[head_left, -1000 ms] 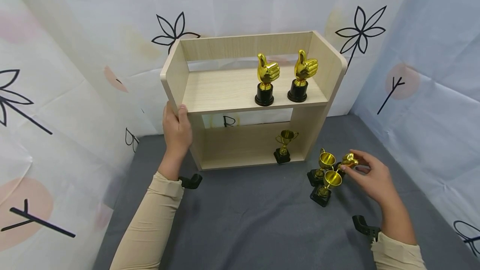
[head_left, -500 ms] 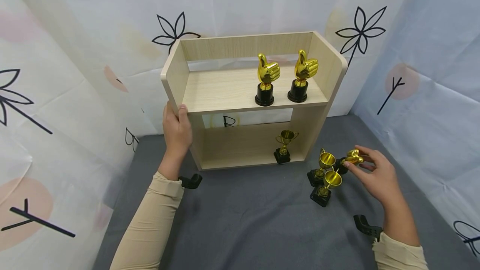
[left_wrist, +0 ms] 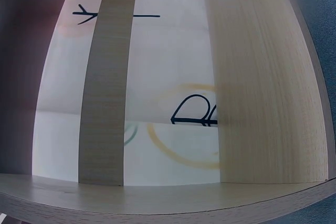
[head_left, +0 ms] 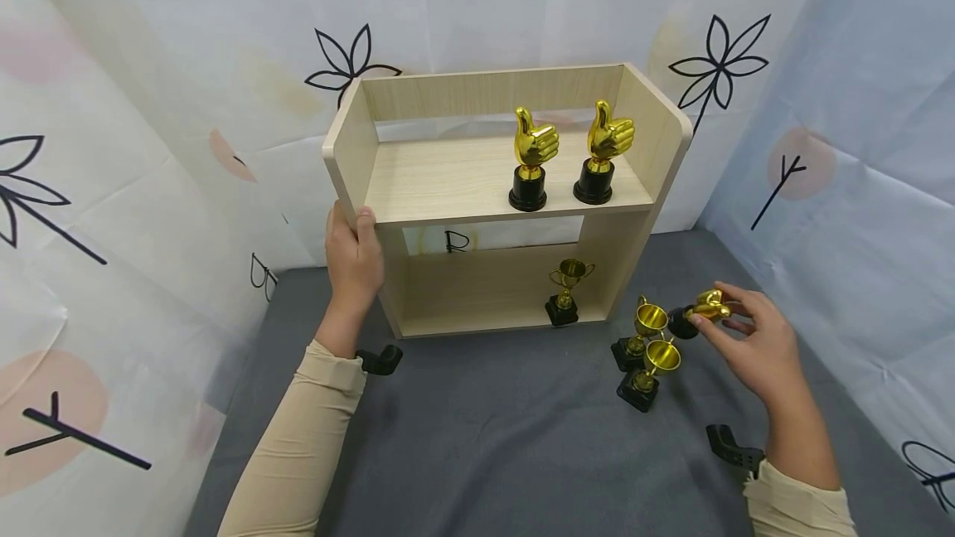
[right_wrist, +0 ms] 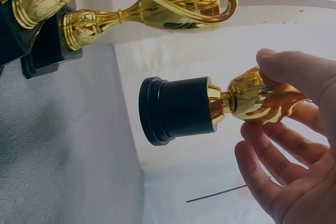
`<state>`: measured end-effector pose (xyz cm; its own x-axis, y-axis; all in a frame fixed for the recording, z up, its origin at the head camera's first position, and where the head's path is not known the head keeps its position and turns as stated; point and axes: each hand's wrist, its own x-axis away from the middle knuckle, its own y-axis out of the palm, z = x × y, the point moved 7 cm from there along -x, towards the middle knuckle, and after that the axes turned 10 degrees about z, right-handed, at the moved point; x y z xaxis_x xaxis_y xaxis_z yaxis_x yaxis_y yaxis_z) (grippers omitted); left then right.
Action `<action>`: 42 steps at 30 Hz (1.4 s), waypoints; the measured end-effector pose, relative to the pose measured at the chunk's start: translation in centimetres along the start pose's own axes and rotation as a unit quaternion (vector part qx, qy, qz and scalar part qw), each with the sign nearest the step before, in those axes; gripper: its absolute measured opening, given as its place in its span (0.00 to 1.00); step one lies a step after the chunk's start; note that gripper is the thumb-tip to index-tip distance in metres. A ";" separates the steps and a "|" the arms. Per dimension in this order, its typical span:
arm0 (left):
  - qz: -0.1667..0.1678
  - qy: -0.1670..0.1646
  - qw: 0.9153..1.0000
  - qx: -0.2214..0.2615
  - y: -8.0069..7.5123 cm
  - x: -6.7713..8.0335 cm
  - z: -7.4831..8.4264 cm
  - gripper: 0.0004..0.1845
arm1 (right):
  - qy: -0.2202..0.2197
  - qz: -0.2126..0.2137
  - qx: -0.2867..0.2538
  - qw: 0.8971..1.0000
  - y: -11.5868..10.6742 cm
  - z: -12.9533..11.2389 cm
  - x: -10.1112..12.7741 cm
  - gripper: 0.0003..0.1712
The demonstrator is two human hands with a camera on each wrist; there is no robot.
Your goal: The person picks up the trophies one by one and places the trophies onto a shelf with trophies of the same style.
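Note:
My right hand (head_left: 761,346) pinches a gold thumbs-up trophy (right_wrist: 262,98) by its gold part, between thumb and fingers. Its round black base (right_wrist: 181,108) points left, and the trophy looks raised off the cloth. Close by on its left stand two gold cup trophies (head_left: 651,320) (head_left: 661,356) on black square bases. At the left side of a light wooden shelf (head_left: 448,181), my left hand (head_left: 354,259) grips the side panel, thumb on its front edge. In the left wrist view only the shelf's boards (left_wrist: 262,87) appear; the hand is out of that frame.
Two more thumbs-up trophies (head_left: 529,160) (head_left: 597,154) stand on the right part of the upper board. A gold cup trophy (head_left: 567,292) is at the right of the lower level. Grey cloth (head_left: 477,437) covers the table, and patterned white sheets (head_left: 462,7) hang around it.
My right hand has moved slightly right and away from me with the thumbs-up trophy, whose base now shows apart from the cups. The left hand stays on the shelf.

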<state>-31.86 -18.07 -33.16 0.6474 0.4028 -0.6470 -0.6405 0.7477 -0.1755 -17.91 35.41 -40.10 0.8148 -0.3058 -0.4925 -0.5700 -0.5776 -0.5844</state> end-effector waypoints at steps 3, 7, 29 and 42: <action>0.001 0.002 1.000 0.000 0.0 0.0 0.0 0.28 | -0.002 0.009 0.000 1.000 -0.2 -0.3 -0.1 0.35; -0.003 0.002 1.000 -0.002 0.0 0.0 0.1 0.28 | -0.006 0.024 -0.003 1.000 -0.6 -0.7 -0.2 0.35; -0.002 -0.003 1.000 -0.007 0.0 0.1 -0.1 0.28 | 0.002 0.110 -0.042 0.993 -2.3 -2.6 -0.1 0.35; -0.002 0.000 1.000 -0.007 0.0 0.1 0.0 0.28 | -0.017 0.167 -0.081 0.982 -3.1 -3.4 -0.2 0.34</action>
<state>-31.82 -18.04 -33.24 0.6495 0.3994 -0.6470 -0.6437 0.7417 -0.1883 -15.94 34.73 -36.00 0.5795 -0.4747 -0.6625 -0.7784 -0.5632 -0.2774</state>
